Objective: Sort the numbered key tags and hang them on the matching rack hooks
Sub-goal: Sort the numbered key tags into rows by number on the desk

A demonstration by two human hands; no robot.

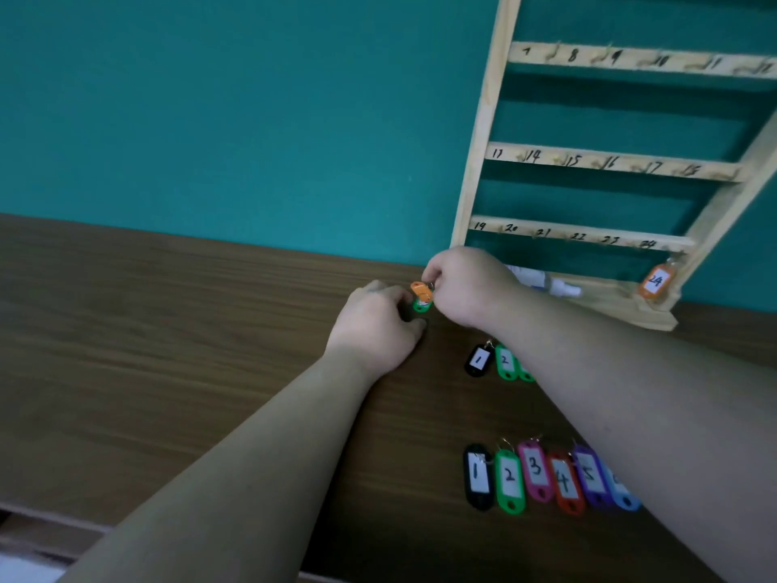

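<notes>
A wooden rack (pixel 479 132) with numbered rails leans on the teal wall at the right. An orange tag marked 24 (pixel 654 281) hangs at its lower right. My right hand (pixel 466 284) pinches the ring of an orange tag (pixel 420 290) above the table. A green tag (pixel 421 305) sits just under it, and my left hand (pixel 374 326) has its curled fingers at that green tag. A near row of tags 1 to 5 and a blue one (pixel 546 477) lies on the table. A farther row starts with black 1 (pixel 477 360) and green 2 (pixel 506 363), then runs under my right forearm.
The brown wooden table (pixel 168 351) stretches left of my hands. A white bottle-like object (pixel 546 283) lies on the rack's base behind my right hand. The table's near edge shows at the lower left.
</notes>
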